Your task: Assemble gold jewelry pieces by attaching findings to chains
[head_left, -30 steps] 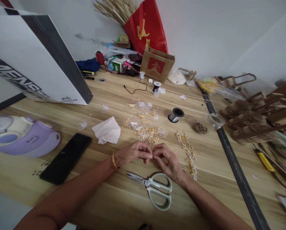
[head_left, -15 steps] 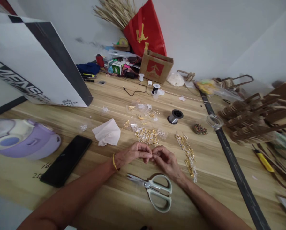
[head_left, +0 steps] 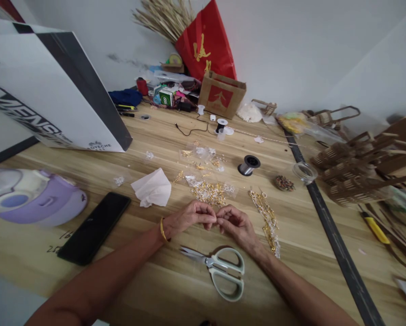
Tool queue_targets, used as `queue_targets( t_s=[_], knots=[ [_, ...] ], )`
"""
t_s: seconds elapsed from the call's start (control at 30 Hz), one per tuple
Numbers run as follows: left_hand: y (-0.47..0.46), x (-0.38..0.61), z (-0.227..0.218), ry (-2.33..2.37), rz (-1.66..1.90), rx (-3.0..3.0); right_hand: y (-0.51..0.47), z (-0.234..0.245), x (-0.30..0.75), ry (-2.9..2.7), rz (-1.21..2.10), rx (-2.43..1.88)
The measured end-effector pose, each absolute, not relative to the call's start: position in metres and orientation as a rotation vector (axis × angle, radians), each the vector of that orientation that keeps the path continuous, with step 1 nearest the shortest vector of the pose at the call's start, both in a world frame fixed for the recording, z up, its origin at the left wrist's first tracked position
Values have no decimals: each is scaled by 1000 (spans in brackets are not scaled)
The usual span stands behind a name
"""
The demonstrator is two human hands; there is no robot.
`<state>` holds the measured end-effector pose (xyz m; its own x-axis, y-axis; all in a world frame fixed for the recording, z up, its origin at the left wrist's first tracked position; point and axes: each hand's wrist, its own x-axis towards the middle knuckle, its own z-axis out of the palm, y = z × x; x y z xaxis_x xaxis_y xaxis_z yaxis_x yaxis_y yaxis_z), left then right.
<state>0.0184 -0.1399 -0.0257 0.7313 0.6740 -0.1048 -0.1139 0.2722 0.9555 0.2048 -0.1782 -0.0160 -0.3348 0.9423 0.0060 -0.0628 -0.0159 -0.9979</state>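
My left hand (head_left: 192,214) and my right hand (head_left: 235,222) meet at the fingertips over the table, thumbs and forefingers pinched. Whatever lies between them is too small to make out. Just beyond the fingers spreads a pile of gold and silver beads (head_left: 210,193). Closer to me, below both hands, lie scissors with pale green handles (head_left: 226,273), blades pointing left. Right of my right hand, gold and silver chains (head_left: 267,217) lie in a strip. A crumpled white tissue (head_left: 152,188) rests beyond my left wrist, which wears a yellow bracelet.
On the left are a black phone (head_left: 94,227), a purple bottle (head_left: 50,199) and a large white box (head_left: 46,90). A wire spool (head_left: 248,165), a bead cluster (head_left: 284,183) and a glass jar (head_left: 305,173) stand right. Woven baskets (head_left: 345,172) and a yellow cutter (head_left: 376,230) lie farther right.
My right hand has shifted very slightly, its fingers bent a little differently. My left hand stays almost where it was, and the things on the table have not moved.
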Motion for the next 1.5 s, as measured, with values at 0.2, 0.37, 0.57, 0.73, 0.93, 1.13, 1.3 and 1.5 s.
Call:
queue_targets(
  t_s=[0.2,0.37,0.57,0.73,0.93,1.13,1.3,1.5],
  knots=[
    [-141,19,-21,547,558,1177,-175,-25,207,-1339,1563,-909],
    [-141,20,-19,553,547,1148,-174,-31,207,-1234,1675,-844],
    [-142,21,-25,534,527,1118,-176,-28,204,-1109,1782,-786],
    [-143,21,-24,513,534,1122,-179,-27,205,-1191,1760,-750],
    [-143,21,-19,512,532,1125,-178,-28,205,-1247,1713,-745],
    [-142,22,-19,494,529,1134,-176,-30,205,-1239,1711,-752],
    [-143,22,-16,490,509,1150,-175,-30,206,-1247,1733,-736],
    [-143,22,-17,505,503,1136,-175,-32,208,-1276,1749,-745]
  ],
)
